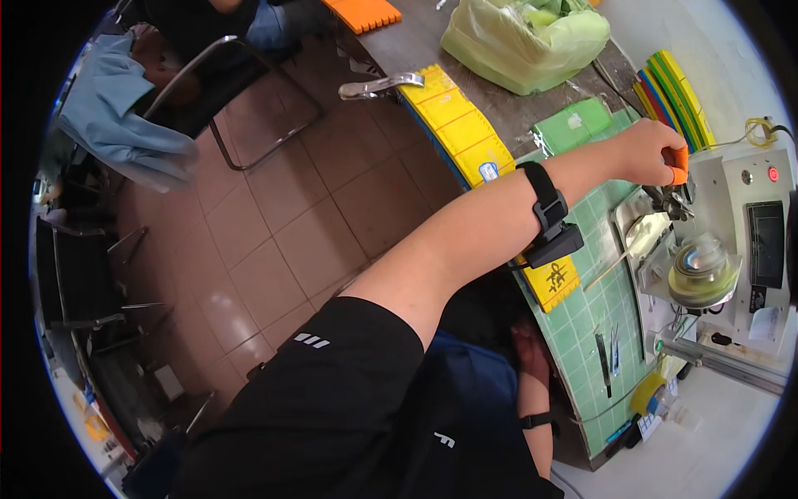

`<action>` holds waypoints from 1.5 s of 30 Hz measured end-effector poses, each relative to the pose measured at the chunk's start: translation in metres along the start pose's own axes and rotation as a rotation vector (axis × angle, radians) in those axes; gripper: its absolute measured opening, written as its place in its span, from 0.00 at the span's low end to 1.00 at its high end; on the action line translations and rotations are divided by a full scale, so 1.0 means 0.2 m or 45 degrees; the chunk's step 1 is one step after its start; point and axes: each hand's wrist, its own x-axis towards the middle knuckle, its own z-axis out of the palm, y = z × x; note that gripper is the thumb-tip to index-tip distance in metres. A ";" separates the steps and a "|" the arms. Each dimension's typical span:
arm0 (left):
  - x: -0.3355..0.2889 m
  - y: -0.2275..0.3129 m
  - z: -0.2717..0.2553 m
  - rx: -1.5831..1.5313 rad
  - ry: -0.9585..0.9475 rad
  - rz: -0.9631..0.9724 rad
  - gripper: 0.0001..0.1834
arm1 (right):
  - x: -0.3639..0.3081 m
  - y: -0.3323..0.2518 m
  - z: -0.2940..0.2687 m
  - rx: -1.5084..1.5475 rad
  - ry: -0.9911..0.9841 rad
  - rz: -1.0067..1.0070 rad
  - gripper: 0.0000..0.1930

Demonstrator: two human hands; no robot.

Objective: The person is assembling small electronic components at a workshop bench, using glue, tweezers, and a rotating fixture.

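Note:
My left hand (652, 154) reaches across the bench at the right, its fingers curled in a closed grip. Orange finger covers (679, 165) show at its fingertips. Just below them sits a dark metal fixture (672, 202) of the white bench machine (761, 179); whether the fingers touch it, or hold something small, is hidden. A round clear-and-yellowish spool-like part (700, 266) stands on the machine, nearer to me. My right hand (528, 345) is low by my lap, under the bench edge, in shadow; its fingers are too dim to read.
Yellow segmented strips (465, 125) line the bench edge, with a metal clamp (381, 86) on them. Tweezers (603, 366) lie on the green mat (582, 333). A pale green plastic bag (515, 46) stands at the back. A metal-framed chair (229, 100) is at left.

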 end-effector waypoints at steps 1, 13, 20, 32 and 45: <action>0.00 0.00 0.00 -0.001 0.009 -0.039 0.07 | -0.01 -0.02 0.01 -0.011 0.017 0.000 0.05; 0.03 -0.04 0.02 -0.067 0.009 -0.063 0.06 | -0.05 -0.01 0.33 -0.189 0.036 0.050 0.10; 0.01 -0.03 0.04 -0.117 0.036 -0.100 0.07 | -0.11 0.01 0.31 -0.153 0.041 -0.034 0.11; 0.04 -0.07 -0.04 -0.142 -0.230 -0.102 0.06 | -0.09 0.10 0.48 0.545 -0.178 -0.128 0.30; 0.01 0.00 -0.01 -0.240 -0.183 -0.195 0.11 | -0.33 0.10 0.98 -1.243 -0.425 0.285 0.14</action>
